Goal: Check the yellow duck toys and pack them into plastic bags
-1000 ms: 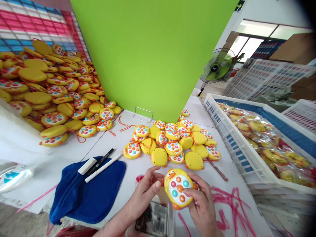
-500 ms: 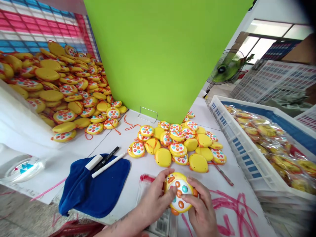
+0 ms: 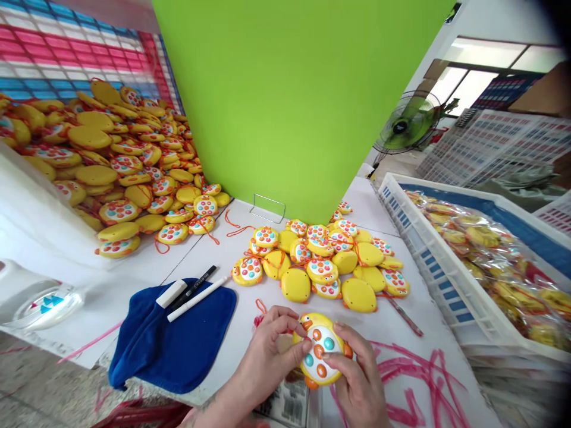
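Right, the duck toy (image 3: 319,343) is between my hands, over the front of the white table (image 3: 250,306), button side facing me, beak toward the upper left, long axis slanting from there to the lower right. One toy up here, five buttons plain to see: three orange, two teal. Now the grip: my right hand (image 3: 360,374) has it clamped, thumb across the buttons, fingers round the right edge. My left hand (image 3: 277,348) has thumb and forefinger drawn close together at the left edge; whether they pinch anything, I can't tell. Below sits one dark pad (image 3: 285,405), partly covered by my hands. Beyond, a cluster of toys (image 3: 295,285), too overlapped to count. Over left, one blue cloth (image 3: 187,351) carries one black pen (image 3: 193,289), one white pen (image 3: 197,300) and one white block (image 3: 172,293).
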Demonstrator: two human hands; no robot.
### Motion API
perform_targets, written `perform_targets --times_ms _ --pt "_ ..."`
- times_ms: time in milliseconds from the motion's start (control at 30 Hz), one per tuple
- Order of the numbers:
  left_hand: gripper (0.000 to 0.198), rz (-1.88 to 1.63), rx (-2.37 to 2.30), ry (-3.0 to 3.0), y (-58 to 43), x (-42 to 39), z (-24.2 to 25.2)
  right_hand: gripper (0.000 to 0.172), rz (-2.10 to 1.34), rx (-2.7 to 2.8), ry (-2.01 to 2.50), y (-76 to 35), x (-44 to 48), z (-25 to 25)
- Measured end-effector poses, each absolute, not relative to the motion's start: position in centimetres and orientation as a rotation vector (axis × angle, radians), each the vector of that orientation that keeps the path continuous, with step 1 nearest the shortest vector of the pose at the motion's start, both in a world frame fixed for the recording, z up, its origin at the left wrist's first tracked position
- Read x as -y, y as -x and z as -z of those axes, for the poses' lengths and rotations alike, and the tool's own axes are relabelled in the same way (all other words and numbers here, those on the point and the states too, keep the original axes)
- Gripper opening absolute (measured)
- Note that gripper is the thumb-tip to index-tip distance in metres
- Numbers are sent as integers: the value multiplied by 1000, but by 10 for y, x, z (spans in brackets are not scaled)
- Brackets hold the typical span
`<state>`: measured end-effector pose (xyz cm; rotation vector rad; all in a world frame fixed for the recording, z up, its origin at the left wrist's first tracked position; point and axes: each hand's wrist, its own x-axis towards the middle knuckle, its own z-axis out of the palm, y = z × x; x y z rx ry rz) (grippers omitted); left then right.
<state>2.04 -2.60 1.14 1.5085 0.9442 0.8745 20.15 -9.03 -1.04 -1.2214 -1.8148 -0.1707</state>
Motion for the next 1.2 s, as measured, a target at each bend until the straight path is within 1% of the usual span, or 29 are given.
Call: perform_targets --times_ms 100,233,467,600,667,767,800,900,967,1033,1133,1200 --pt "3 -869 -1000 -1576 -24 32 -15 29 217 1853 1211 -199 90 13" --pt "9 -857 -1039 -1639 -26 33 -19 30 224 1901 1190 -200 93 18" --pt "11 -883 -936 -1844 -23 35 -22 28 169 1876 1151 -196 91 11" --pt "11 -854 -774 -1557 -19 34 -21 28 71 1788 1200 -196 92 9" --pt "16 -912 -750 -1323 -6 27 -19 28 17 1753 1252 -199 94 11" --pt "27 -1095 -957 -1177 31 5 -18 30 -25 1711 1301 -205 98 16" --pt "28 -1110 -1091 -1247 46 -3 -17 31 -41 1700 1313 -206 99 18" --pt "17 -1095 -1557 -1725 87 -19 -15 30 -137 1627 1355 -209 99 26" --pt "20 -1103 -1750 -1951 99 -19 -13 28 -192 1564 1366 -209 97 32" --pt "24 -1000 -1687 -1987 95 -11 -10 26 -249 1516 1353 -208 96 36" --pt "22 -640 -1326 -1848 67 7 -4 23 -445 1400 1291 -204 95 39" --pt "20 -511 -1169 -1854 45 17 2 21 -565 1296 1242 -204 94 38"
